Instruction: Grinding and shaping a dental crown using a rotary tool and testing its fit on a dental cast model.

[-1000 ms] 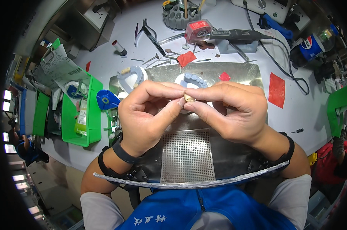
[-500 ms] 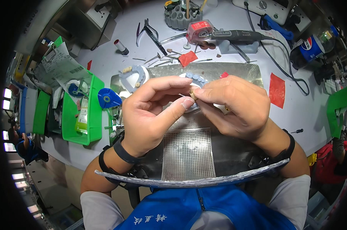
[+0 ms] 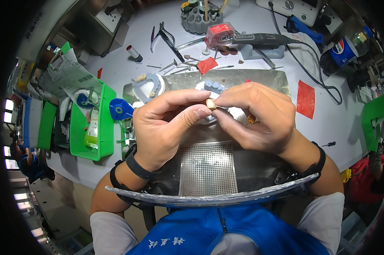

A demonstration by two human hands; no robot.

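Observation:
A small, pale tooth-coloured dental crown [image 3: 210, 104] sits between my fingertips, above the middle of the metal work surface. My left hand [image 3: 164, 125] pinches it from the left with thumb and forefinger, while my right hand [image 3: 262, 117] has thumb and forefinger on its right side. Just behind the fingers lies a grey-blue dental model [image 3: 215, 86] on a white base, partly covered by both hands. A second dental model [image 3: 148, 88], with yellowish teeth on it, is beyond my left hand. Something small and orange [image 3: 251, 119] shows under my right fingers.
A perforated metal plate [image 3: 208, 170] lies below my hands. On the left stands a green bin [image 3: 106, 140] with papers and packets. Several burs, a red square [image 3: 207, 65], a rotary handpiece [image 3: 262, 39] and its cable are at the back. A drink bottle [image 3: 342, 53] lies at right.
The crown has been turned between my fingers, so its pale smooth side shows now. My left fingertips have shifted slightly; both hands stay in nearly the same place.

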